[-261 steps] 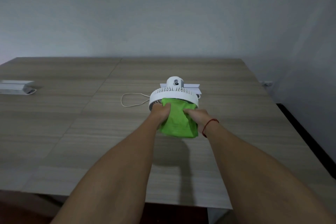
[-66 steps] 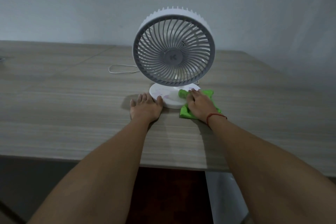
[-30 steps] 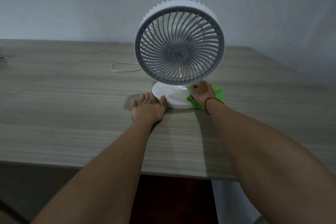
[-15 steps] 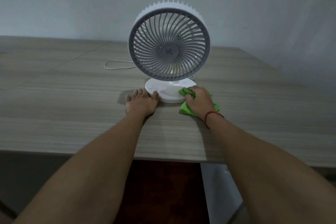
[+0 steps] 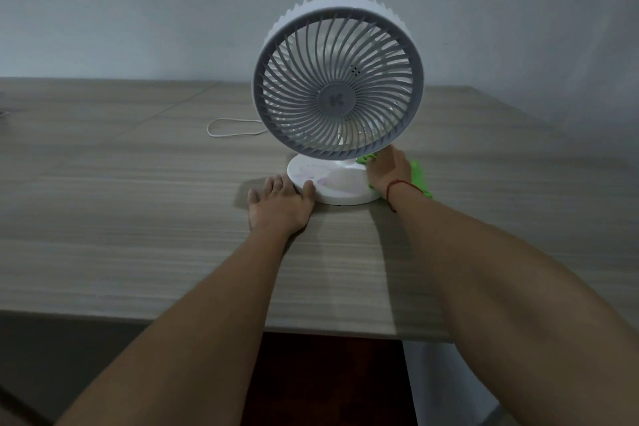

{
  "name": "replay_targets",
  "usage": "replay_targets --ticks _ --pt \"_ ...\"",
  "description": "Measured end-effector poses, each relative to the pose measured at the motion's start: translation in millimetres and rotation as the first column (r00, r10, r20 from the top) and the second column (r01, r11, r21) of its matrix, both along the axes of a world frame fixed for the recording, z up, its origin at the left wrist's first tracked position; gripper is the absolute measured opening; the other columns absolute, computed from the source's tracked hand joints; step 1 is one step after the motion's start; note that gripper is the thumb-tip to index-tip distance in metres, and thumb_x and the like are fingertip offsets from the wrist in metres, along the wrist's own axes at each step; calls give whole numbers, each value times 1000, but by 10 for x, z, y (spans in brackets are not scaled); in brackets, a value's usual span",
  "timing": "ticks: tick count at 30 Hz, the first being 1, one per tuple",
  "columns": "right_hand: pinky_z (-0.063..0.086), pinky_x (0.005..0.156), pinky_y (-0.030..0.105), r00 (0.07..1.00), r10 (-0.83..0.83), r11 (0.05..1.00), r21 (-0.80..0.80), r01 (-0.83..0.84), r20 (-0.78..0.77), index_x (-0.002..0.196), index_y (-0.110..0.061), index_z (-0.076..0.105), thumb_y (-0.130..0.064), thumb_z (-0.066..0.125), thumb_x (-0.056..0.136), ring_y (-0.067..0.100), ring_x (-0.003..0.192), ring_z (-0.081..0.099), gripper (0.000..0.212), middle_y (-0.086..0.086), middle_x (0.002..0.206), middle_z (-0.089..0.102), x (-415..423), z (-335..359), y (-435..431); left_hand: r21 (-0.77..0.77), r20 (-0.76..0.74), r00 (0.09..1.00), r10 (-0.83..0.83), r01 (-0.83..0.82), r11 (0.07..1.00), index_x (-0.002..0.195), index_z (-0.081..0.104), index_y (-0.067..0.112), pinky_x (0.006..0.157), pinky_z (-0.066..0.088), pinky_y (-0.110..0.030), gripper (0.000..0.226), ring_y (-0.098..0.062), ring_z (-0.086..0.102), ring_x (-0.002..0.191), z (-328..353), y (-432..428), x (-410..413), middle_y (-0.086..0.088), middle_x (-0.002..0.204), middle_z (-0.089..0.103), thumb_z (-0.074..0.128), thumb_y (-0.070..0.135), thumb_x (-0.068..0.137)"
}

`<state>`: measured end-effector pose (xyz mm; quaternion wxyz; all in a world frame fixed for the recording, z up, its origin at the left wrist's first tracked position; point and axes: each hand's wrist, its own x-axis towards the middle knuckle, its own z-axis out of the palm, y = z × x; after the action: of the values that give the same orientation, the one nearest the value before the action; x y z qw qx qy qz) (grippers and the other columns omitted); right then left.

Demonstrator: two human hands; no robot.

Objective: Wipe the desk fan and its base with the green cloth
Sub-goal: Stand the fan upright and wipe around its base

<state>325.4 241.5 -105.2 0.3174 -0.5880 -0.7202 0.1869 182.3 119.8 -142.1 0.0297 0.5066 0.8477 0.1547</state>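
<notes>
Okay, fan (image 5: 338, 79) stands upright on worktop (image 5: 138, 218), right of centre, round grey grille facing the camera, hub marked with a letter K. White ribbed housing shows behind the grille. Round white base (image 5: 332, 180) sits flat on the worktop below the fan head, with faint pinkish smudges on its top.

Left hand (image 5: 280, 207) lies palm down on the worktop just left of the base, fingers straight and spread a little. Its thumb touches the base's left edge and it holds nothing.

Right hand (image 5: 389, 171) is at the right side of the base, tucked under the lower right rim of the fan head, resting on the cloth (image 5: 420, 180). Back of the hand faces up. Fingers run forward toward the fan's neck and are partly hidden by the rim, so cannot tell if they curl round the cloth or just press it.

Green cloth is bunched between that hand and the base's right edge. A bit pokes out left of the fingers and more trails on the worktop to the right of the wrist. Red string (image 5: 397, 188) circles the right wrist.

White cord (image 5: 231, 128) loops on the worktop behind and left of the fan. Plain grey wall (image 5: 173, 10) behind. Both forearms bare, reaching in over the near worktop edge.
</notes>
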Motion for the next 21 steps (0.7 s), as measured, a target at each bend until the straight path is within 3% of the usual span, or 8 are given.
replay_targets --ticks 2,5,8,10,16,18,21 --pt "45 97 39 996 86 996 -39 -85 34 112 -3 61 -21 41 95 39 116 57 31 23 125 61 21 20 -69 -6 0 1000 0 0 1000 152 24 7 119 11 -53 75 -24 20 149 5 -4 2 -10 158 29 11 55 96" --pt "47 91 35 976 214 977 5 -214 37 83 -12 64 -19 43 94 38 109 61 24 22 116 66 68 4 -211 -18 8 1000 11 -10 1000 152 24 7 120 10 -53 75 -24 19 150 23 -14 13 -10 158 29 10 56 96" --pt "48 97 33 945 326 944 62 -324 -18 107 -11 71 -19 51 92 31 113 62 27 13 119 69 81 -72 -423 -18 19 1000 16 -16 1000 152 23 7 120 9 -53 75 -24 17 150 48 -39 35 -10 159 26 11 55 96" --pt "48 96 31 932 359 930 105 -352 -57 107 -10 72 -18 55 89 25 110 63 26 10 115 72 87 -86 -593 -10 20 1000 18 -18 1000 152 25 6 119 10 -53 74 -24 19 150 70 -60 52 -11 159 28 12 55 96" --pt "48 87 26 933 283 959 80 -272 -222 96 -6 76 -17 58 87 17 95 65 23 9 102 75 384 -56 -621 -19 25 1000 11 -11 1000 152 24 8 120 8 -52 74 -24 16 151 90 -81 51 -10 160 25 12 55 97" --pt "46 88 25 953 239 971 58 -232 -188 100 -8 73 -18 51 91 24 105 64 26 11 110 73 430 -93 -509 -16 24 1000 9 -9 1000 152 24 8 120 8 -53 74 -24 16 151 85 -74 48 -11 159 26 12 55 97" --pt "45 88 36 978 194 981 28 -193 -76 79 -9 57 -18 41 93 36 106 60 23 22 110 67 313 -97 -364 -15 18 1000 15 -15 1000 152 25 6 119 10 -53 74 -24 18 150 70 -56 46 -11 159 28 12 54 97"
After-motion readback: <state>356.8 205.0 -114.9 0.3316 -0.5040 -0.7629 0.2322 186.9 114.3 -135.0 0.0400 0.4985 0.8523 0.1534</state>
